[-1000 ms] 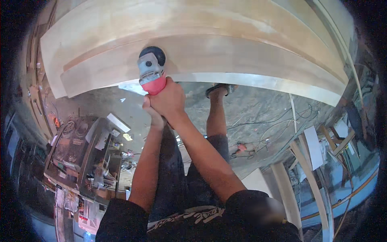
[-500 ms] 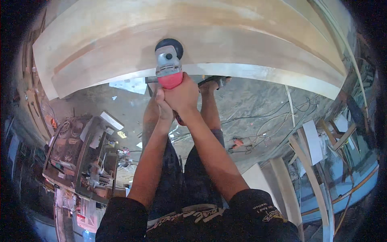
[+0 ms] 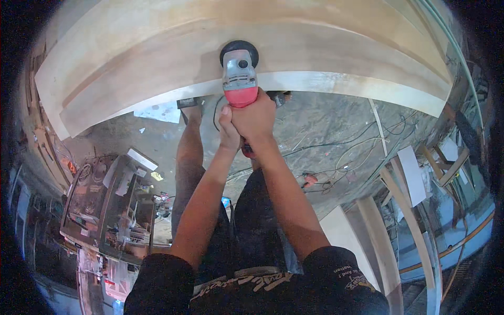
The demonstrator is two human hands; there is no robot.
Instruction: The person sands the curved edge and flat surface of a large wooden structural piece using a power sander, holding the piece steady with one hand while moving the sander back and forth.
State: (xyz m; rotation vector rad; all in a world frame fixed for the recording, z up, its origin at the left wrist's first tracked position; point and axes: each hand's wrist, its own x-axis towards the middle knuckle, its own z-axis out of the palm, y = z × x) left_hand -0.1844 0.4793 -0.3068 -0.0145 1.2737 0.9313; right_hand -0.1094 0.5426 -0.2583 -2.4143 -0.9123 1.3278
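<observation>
An angle grinder (image 3: 240, 79) with a grey metal head, a red body and a round black pad (image 3: 239, 48) stretches away from me. Its pad meets the face of a long wooden panel (image 3: 163, 55), whose near edge is paler. My right hand (image 3: 256, 116) is wrapped round the red body, behind the metal head. Beside it on the left, my left hand (image 3: 229, 131) is closed on the same grinder, thumb pointing up. Both hands cover most of the body; a red piece of it shows below them.
Cables (image 3: 341, 142) trail over the floor on the right, near a small red object (image 3: 310, 180). A cluttered shelf unit (image 3: 107, 199) stands on the left. Boards and a wooden frame (image 3: 445, 164) lean at the right. A white-blue sheet (image 3: 157, 112) lies under the panel's left part.
The grinder and both hands have shifted right and slightly farther away along the panel. My legs have moved a little too. Both hands keep their grip.
</observation>
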